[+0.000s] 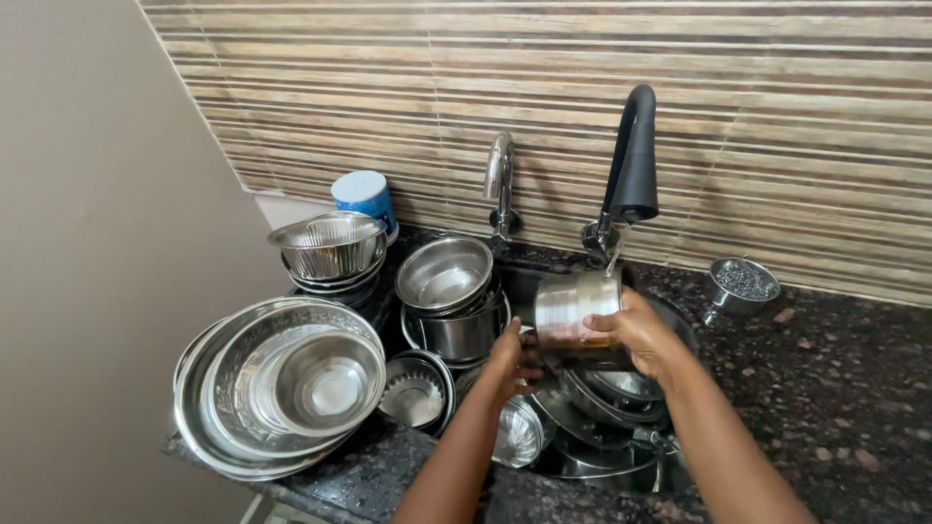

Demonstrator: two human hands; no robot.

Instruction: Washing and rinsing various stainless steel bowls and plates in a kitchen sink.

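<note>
My right hand (643,337) grips a steel cup (575,303) tilted on its side over the sink (602,456), right under the black tap (631,160) from which a thin stream of water falls. My left hand (512,364) is at the cup's lower left side, fingers curled against it. Below the hands lie several steel plates and bowls in the sink.
On the dark granite counter (835,388) at left sit stacked steel plates with a bowl (325,383), a ribbed steel bowl (330,243), a deep steel pot (449,281), a blue container (364,197). A chrome tap (499,184) stands behind. A small steel strainer (743,281) sits right.
</note>
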